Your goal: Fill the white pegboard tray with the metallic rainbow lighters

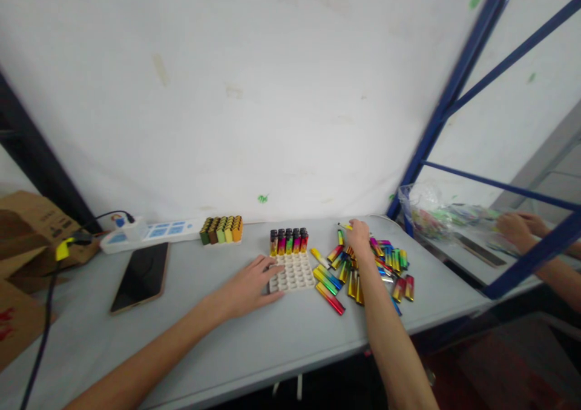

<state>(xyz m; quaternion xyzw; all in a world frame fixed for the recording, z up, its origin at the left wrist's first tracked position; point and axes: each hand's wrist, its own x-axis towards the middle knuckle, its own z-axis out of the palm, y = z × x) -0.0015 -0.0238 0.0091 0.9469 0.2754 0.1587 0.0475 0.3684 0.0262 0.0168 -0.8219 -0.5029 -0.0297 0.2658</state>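
Note:
A white tray (pixel 297 275) with rows of holes lies mid-table; lighters (pixel 289 242) with black tops stand upright in rows at its back. My left hand (pixel 256 284) rests on the tray's left edge, its fingers apart and holding nothing. To the right is a loose pile of shiny multicoloured lighters (pixel 330 298). My right hand (pixel 358 235) is closed at the back of this pile, pinching a yellow lighter (pixel 345 226) that sticks out to the left of the fingers.
A block of green, brown and orange lighters (pixel 222 231), a white power strip (pixel 154 232) and a phone (pixel 141 277) are on the left, beside cardboard boxes (pixel 31 234). On the right, beyond a blue frame (pixel 422 143), are plastic bags (pixel 424 211) and another person's hands (pixel 515 228).

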